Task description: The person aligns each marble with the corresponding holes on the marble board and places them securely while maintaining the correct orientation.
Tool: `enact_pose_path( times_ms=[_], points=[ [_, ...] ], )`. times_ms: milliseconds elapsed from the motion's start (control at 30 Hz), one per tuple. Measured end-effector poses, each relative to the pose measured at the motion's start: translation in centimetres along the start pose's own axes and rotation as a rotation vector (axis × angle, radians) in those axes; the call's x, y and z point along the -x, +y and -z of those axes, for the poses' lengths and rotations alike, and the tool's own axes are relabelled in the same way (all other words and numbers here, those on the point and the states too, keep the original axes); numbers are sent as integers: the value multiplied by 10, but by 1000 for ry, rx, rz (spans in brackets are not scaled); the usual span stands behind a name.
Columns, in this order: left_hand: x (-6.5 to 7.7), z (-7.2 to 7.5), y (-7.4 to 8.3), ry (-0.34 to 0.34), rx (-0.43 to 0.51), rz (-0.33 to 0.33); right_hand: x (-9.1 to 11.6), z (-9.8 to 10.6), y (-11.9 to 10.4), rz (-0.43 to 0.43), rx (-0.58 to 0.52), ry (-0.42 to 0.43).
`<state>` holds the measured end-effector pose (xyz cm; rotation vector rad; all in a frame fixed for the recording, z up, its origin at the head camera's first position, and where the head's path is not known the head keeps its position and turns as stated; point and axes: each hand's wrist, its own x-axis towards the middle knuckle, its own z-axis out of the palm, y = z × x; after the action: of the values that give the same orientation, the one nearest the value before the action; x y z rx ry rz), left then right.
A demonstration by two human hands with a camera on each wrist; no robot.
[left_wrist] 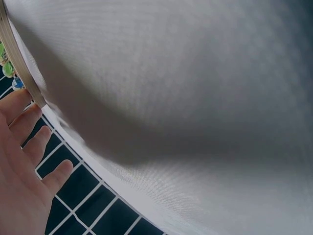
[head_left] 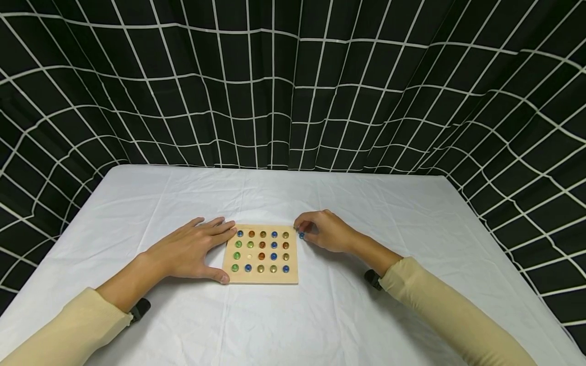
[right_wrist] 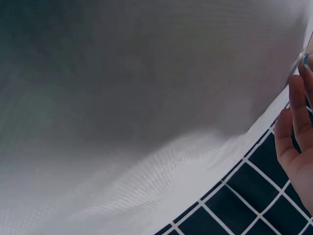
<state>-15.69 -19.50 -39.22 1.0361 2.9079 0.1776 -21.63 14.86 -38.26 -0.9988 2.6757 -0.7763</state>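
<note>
A light wooden board lies on the table with rows of glass marbles in blue, green, amber and clear yellow. One hollow in the third row shows bare wood. My left hand is spread along the board's left side, its fingertips at the far corner and its thumb at the near corner. Just off the board's far right corner, my right hand pinches a blue marble between thumb and index finger. At the edge of the right wrist view, the same blue marble shows at the fingertips.
A white cloth with creases covers the table. Black curtains with a white grid hang behind and at both sides. A dark wrist device shows by the left sleeve, another by the right.
</note>
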Motion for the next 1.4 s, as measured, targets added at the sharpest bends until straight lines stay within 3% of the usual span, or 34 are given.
enact_pose_path(
  times_ms=[800, 1133, 1400],
  points=[
    [1, -2, -2, 2, 0, 1, -11, 2, -23, 123, -34, 41],
    [1, -1, -2, -4, -7, 0, -18, -10, -43, 151, -98, -14],
    [0, 0, -2, -17, -7, -1, -24, -21, -66, 199, -71, -94]
  ],
)
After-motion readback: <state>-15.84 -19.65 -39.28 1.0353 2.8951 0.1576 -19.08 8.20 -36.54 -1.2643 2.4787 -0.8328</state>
